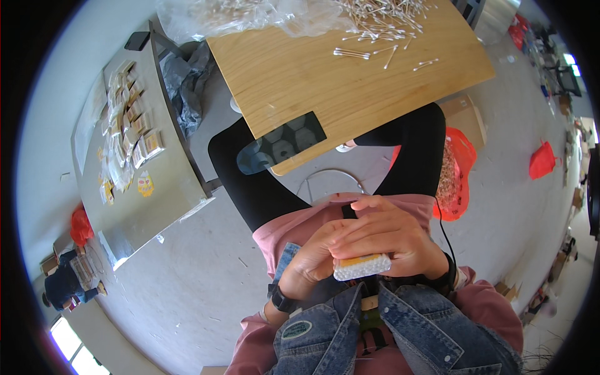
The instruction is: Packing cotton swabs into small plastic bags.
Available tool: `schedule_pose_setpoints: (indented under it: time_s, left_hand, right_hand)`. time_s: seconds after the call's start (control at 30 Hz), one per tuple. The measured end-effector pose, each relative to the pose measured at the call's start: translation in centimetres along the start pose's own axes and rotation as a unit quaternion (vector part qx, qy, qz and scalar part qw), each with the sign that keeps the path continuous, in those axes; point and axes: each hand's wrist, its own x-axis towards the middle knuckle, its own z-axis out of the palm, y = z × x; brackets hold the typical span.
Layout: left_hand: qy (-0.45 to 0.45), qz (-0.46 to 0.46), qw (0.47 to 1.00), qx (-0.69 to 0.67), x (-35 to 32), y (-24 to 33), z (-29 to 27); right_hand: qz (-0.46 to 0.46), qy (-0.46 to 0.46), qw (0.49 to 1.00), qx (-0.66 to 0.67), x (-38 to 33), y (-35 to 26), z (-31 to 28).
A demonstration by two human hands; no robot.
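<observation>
A small pack of cotton swabs (362,269) is held in front of my chest, its white cotton tips packed close together toward me and a yellow-orange strip above them. My left hand (315,249) grips its left side. Across the top and right side lie the closed fingers of my right hand (400,236). Both hands overlap, so most of the pack is hidden. Loose cotton swabs (387,28) are heaped at the far side of the wooden table (312,81), with a few strays closer in.
A clear plastic bag (250,19) lies on the table's far left, and a dark translucent sheet (284,144) overhangs its near corner. Several packs (134,119) cover a side table (165,200) at left. A red bag (461,169) sits beside my right leg. Another person (62,284) is far left.
</observation>
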Motion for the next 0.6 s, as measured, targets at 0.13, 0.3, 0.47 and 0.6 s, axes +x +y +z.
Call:
schedule_pose_setpoints:
  time_s: [0.13, 0.3, 0.47, 0.6]
  left_hand:
    - [-0.011, -0.011, 0.999, 0.033, 0.3, -0.1, -1.0]
    - [0.017, -0.023, 0.998, 0.047, 1.0, -0.6, -1.5]
    - [0.009, -0.028, 0.999, 0.029, 0.9, -0.7, -1.6]
    - [0.027, -0.026, 0.999, 0.018, 1.2, -0.9, -2.0]
  right_hand:
    - [0.006, 0.003, 1.000, 0.004, 0.0, -0.2, -0.1]
    - [0.015, 0.011, 1.000, -0.015, 0.0, -0.3, 0.1]
    - [0.022, 0.003, 1.000, -0.017, 0.2, -0.4, 0.0]
    - [0.022, -0.001, 1.000, -0.014, 0.3, -0.4, 0.0]
